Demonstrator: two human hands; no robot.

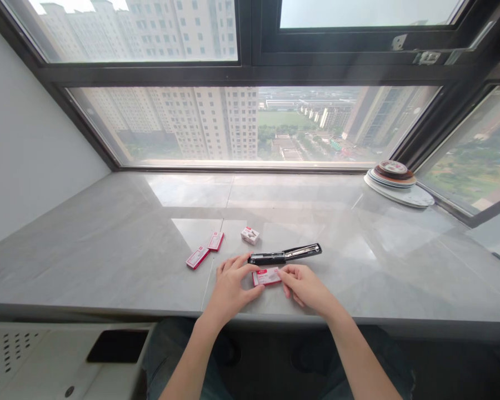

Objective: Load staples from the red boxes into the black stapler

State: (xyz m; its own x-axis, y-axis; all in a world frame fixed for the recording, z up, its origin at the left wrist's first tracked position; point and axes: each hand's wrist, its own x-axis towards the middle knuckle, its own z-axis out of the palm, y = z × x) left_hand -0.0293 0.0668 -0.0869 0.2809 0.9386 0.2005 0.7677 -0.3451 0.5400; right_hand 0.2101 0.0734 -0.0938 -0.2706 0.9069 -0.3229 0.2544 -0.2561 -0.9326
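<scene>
A red-and-white staple box (266,276) lies flat on the grey stone sill in front of me. My left hand (232,283) grips its left end, thumb on the near edge and index finger on the far edge. At the right end, my right hand (303,286) pinches the corner between thumb and forefinger, the other fingers curled under. Just beyond the box rests a black stapler (285,255), swung wide open with its metal rail showing. My left fingertips are close to the stapler's left end. Whether the box's end flap is lifted is hidden by my fingers.
Two more red-and-white boxes, a nearer one (197,258) and a farther one (215,240), lie to the left. A small white box (250,235) stands behind the stapler. Stacked round plates or mats (394,180) sit by the window at right. A dark phone-like slab (117,346) lies below left.
</scene>
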